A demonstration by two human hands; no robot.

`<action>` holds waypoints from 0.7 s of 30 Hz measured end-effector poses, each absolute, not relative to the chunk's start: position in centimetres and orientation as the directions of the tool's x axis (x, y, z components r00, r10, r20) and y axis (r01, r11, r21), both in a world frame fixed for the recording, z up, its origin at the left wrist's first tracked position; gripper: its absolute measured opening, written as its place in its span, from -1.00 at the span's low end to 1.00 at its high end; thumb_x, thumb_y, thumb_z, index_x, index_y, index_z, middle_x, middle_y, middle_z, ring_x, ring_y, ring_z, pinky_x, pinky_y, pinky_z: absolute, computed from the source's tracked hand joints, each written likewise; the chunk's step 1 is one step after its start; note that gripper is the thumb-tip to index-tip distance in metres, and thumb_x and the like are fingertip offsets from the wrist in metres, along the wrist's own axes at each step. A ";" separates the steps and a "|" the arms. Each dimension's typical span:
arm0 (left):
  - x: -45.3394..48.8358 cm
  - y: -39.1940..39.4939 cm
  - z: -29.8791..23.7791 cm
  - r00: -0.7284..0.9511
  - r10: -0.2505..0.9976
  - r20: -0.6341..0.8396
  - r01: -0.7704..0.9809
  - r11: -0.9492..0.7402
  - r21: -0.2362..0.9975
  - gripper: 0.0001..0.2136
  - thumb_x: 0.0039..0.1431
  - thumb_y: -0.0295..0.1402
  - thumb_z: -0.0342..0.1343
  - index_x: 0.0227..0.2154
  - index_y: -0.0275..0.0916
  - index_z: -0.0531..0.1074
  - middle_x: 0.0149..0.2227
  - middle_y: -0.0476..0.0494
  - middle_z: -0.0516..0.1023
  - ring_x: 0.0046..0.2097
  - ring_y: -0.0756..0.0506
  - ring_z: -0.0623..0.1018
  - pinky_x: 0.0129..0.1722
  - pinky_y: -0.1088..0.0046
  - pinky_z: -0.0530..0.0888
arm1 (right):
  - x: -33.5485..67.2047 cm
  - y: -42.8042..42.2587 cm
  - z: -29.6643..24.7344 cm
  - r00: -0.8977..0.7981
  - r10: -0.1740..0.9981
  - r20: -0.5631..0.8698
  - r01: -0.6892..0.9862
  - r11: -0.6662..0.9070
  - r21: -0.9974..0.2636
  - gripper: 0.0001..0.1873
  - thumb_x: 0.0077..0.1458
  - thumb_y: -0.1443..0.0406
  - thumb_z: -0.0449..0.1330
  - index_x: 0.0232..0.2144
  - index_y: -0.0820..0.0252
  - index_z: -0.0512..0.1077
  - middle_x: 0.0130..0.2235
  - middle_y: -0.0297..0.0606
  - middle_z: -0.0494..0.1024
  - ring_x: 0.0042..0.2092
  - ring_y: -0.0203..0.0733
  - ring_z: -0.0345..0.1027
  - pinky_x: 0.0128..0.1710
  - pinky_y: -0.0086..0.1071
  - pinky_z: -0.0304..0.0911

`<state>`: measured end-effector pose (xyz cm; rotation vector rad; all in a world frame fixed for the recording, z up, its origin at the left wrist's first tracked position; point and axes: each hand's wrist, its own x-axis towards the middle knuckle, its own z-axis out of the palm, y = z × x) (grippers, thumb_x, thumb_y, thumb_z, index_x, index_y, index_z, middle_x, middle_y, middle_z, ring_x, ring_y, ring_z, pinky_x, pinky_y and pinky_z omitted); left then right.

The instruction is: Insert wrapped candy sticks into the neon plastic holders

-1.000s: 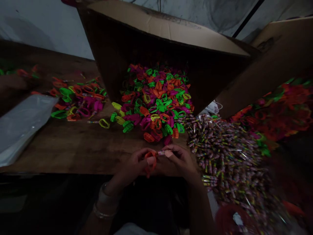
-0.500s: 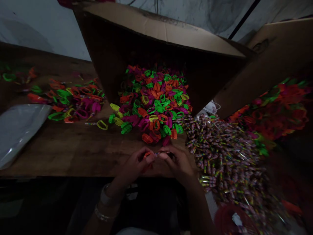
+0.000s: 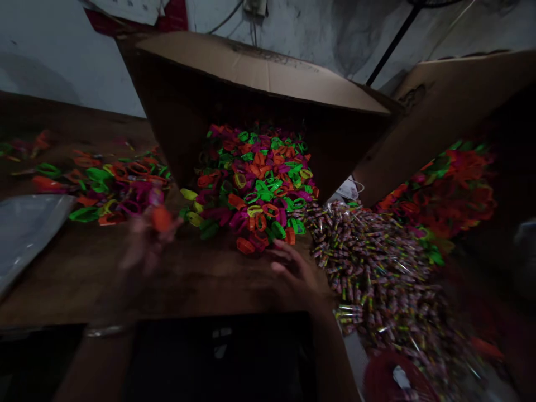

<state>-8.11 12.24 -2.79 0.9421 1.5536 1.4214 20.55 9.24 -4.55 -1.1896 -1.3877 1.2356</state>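
My left hand [image 3: 144, 240] is smeared by motion over the wooden table [image 3: 125, 273], with an orange plastic piece [image 3: 161, 219] at its fingertips, close to a smaller heap of coloured pieces [image 3: 104, 187]. My right hand [image 3: 293, 271] rests near the table's front edge with its fingers loosely spread and nothing in them. It lies just below a big pile of orange, green, pink and yellow plastic pieces [image 3: 259, 178] that spills from a tipped cardboard box [image 3: 259, 72]. A heap of small wrapped candy sticks [image 3: 377, 257] lies to its right.
A clear plastic bag [image 3: 25, 229] lies at the left edge. A second cardboard box [image 3: 452, 89] with more coloured pieces [image 3: 452, 190] stands at the right. A red round object [image 3: 393, 379] sits at the bottom right.
My hands have parted. The left hand swept left towards the smaller heap with the orange piece; the right hand stayed near the big pile and opened. The view tilted up slightly.
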 end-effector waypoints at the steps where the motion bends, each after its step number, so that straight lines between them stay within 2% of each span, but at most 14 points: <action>1: -9.7 13.0 -2.1 -0.445 0.894 -0.054 -0.083 0.019 0.996 -0.63 0.16 -0.02 -0.10 -0.04 -0.01 0.30 -0.16 -0.18 0.55 -0.07 -0.22 0.53 -0.29 0.25 0.51 | 21.6 9.7 -4.8 -0.067 0.997 0.036 0.146 0.046 -0.988 -0.52 -0.03 0.20 0.24 0.00 0.06 0.41 -0.08 -0.20 0.58 -0.05 -0.12 0.45 -0.09 -0.25 0.35; 3: -11.8 13.9 -1.3 -0.469 0.883 -0.026 -0.128 -0.039 0.991 -0.62 0.19 0.03 -0.21 -0.03 0.07 0.29 -0.04 -0.10 0.50 0.00 -0.20 0.49 -0.27 0.27 0.53 | 23.9 11.2 -5.3 0.084 0.995 0.063 0.308 0.034 -0.951 -0.59 -0.04 0.18 0.21 -0.10 0.13 0.46 -0.10 -0.16 0.59 -0.07 -0.10 0.46 -0.09 -0.24 0.35; 4: -12.2 14.1 -1.2 -0.470 0.883 -0.027 -0.119 -0.033 0.992 -0.63 0.19 0.02 -0.20 -0.03 0.08 0.28 -0.01 -0.07 0.49 0.00 -0.19 0.50 -0.28 0.27 0.54 | 25.0 12.3 -5.6 0.173 0.982 0.068 0.409 -0.009 -0.912 -0.64 -0.05 0.18 0.19 -0.17 0.17 0.49 -0.12 -0.15 0.60 -0.09 -0.09 0.47 -0.11 -0.25 0.35; 6: -11.3 14.3 -1.9 -0.453 0.890 -0.052 -0.046 0.035 0.998 -0.67 0.16 -0.08 -0.07 -0.04 0.02 0.31 -0.03 -0.09 0.51 -0.06 -0.20 0.53 -0.30 0.27 0.54 | 26.9 14.9 -5.9 0.278 0.958 0.065 0.491 -0.083 -0.867 -0.69 -0.04 0.21 0.16 -0.26 0.26 0.51 -0.17 -0.06 0.61 -0.14 -0.03 0.49 -0.17 -0.22 0.36; 9: -7.3 14.3 -4.1 -0.295 0.955 -0.021 0.255 0.100 0.962 -0.73 0.04 -0.26 0.08 -0.17 -0.16 0.43 -0.17 -0.15 0.58 -0.15 -0.22 0.55 -0.23 0.26 0.52 | 28.2 19.1 -6.0 0.353 0.934 0.058 0.581 -0.170 -0.796 -0.76 0.01 0.26 0.14 -0.35 0.30 0.52 -0.25 -0.02 0.61 -0.14 0.04 0.48 -0.19 -0.21 0.33; 11: -3.8 14.2 -5.9 -0.074 0.996 0.042 0.471 -0.002 0.882 -0.80 0.06 -0.29 0.04 -0.30 -0.23 0.50 -0.27 -0.16 0.59 -0.20 -0.20 0.55 -0.17 0.25 0.48 | 28.1 21.2 -6.1 0.365 0.930 0.049 0.641 -0.213 -0.737 -0.82 0.05 0.28 0.16 -0.39 0.29 0.52 -0.25 -0.05 0.60 -0.11 0.02 0.46 -0.13 -0.20 0.30; 12: -2.1 14.2 -6.7 -0.012 0.998 0.054 0.494 -0.041 0.869 -0.81 0.04 -0.34 0.06 -0.31 -0.24 0.51 -0.27 -0.16 0.58 -0.20 -0.19 0.55 -0.13 0.26 0.47 | 27.8 22.0 -6.2 0.364 0.931 0.042 0.667 -0.229 -0.709 -0.83 0.08 0.28 0.17 -0.38 0.28 0.51 -0.23 -0.08 0.59 -0.10 -0.02 0.45 -0.10 -0.20 0.29; 13: -0.6 14.1 -7.4 0.030 0.996 0.086 0.524 -0.089 0.847 -0.80 0.00 -0.41 0.08 -0.29 -0.24 0.52 -0.22 -0.18 0.56 -0.16 -0.19 0.53 -0.09 0.25 0.44 | 27.4 22.6 -6.3 0.361 0.932 0.033 0.688 -0.243 -0.683 -0.83 0.11 0.26 0.18 -0.34 0.27 0.50 -0.20 -0.12 0.58 -0.09 -0.06 0.44 -0.07 -0.18 0.28; 16: 2.2 14.0 -8.7 0.120 0.971 0.205 0.701 -0.229 0.676 -0.67 -0.03 -0.57 0.05 -0.17 -0.25 0.51 -0.05 -0.31 0.46 -0.04 -0.25 0.43 -0.03 0.15 0.39 | 26.4 23.5 -6.2 0.371 0.929 -0.002 0.725 -0.291 -0.624 -0.80 0.14 0.23 0.20 -0.24 0.26 0.46 -0.14 -0.21 0.54 -0.08 -0.15 0.42 -0.05 -0.15 0.29; 18: 2.5 13.9 -8.9 0.102 0.971 0.217 0.742 -0.220 0.634 -0.69 -0.01 -0.60 0.00 -0.22 -0.26 0.52 -0.05 -0.33 0.44 -0.03 -0.27 0.42 -0.05 0.14 0.39 | 26.2 23.5 -5.6 0.393 0.919 -0.017 0.729 -0.323 -0.604 -0.84 0.09 0.29 0.24 -0.29 0.29 0.47 -0.18 -0.13 0.56 -0.07 -0.08 0.43 -0.06 -0.14 0.29; 21: 1.9 13.5 -8.6 0.028 0.978 0.206 0.625 -0.178 0.760 -0.72 -0.01 -0.60 -0.04 -0.35 -0.24 0.54 -0.08 -0.26 0.48 -0.05 -0.21 0.47 -0.02 0.21 0.40 | 26.0 22.5 -3.8 0.418 0.909 0.006 0.716 -0.325 -0.619 -0.92 -0.04 0.44 0.25 -0.39 0.33 0.51 -0.24 0.08 0.58 -0.03 0.12 0.42 -0.08 -0.15 0.27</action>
